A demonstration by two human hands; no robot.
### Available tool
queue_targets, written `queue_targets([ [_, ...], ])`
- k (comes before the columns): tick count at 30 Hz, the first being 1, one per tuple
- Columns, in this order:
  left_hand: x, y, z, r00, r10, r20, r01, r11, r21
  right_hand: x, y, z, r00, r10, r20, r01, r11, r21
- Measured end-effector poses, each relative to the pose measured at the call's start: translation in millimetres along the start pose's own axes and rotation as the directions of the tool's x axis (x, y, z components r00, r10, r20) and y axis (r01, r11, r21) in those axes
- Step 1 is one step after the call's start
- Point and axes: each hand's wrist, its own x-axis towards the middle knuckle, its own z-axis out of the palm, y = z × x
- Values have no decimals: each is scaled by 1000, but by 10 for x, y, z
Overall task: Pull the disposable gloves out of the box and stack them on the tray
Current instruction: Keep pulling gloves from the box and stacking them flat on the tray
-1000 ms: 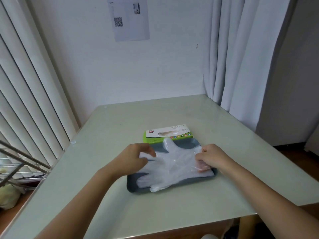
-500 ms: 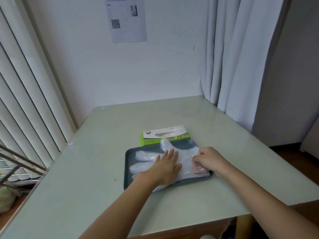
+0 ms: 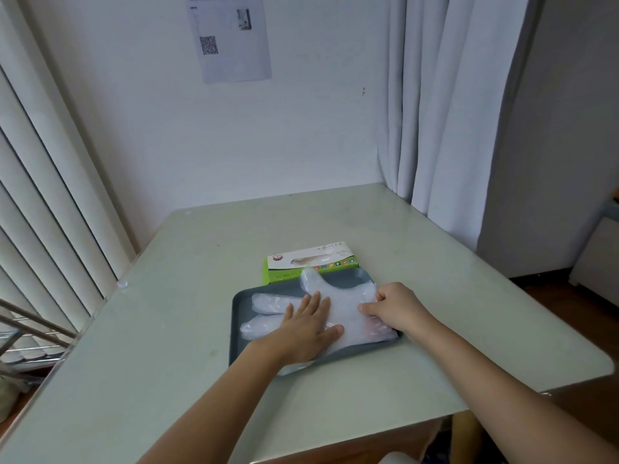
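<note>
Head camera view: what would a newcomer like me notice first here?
Two bare hands on a dark grey tray at the middle of the pale table: the left hand presses flat on clear plastic gloves, and the right hand pinches their edge with curled fingers. Just behind the tray lies a green and white glove box. High on the wall hangs a sheet with a QR code.

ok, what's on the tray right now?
Clear gloves lie on the tray. The left hand presses flat on them; the right hand grips their cuff end. How many are stacked cannot be told, and the hands cover the middle.
</note>
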Motion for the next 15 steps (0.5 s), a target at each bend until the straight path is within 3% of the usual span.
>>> queue_targets([
  [10, 0, -36, 7, 999, -5, -39, 6, 1000, 25, 1, 13, -6, 1000, 29, -1, -28, 998, 51],
  [15, 25, -62, 12, 1000, -12, -20, 13, 1000, 26, 30, 35, -46, 998, -36, 56, 30, 995, 99],
])
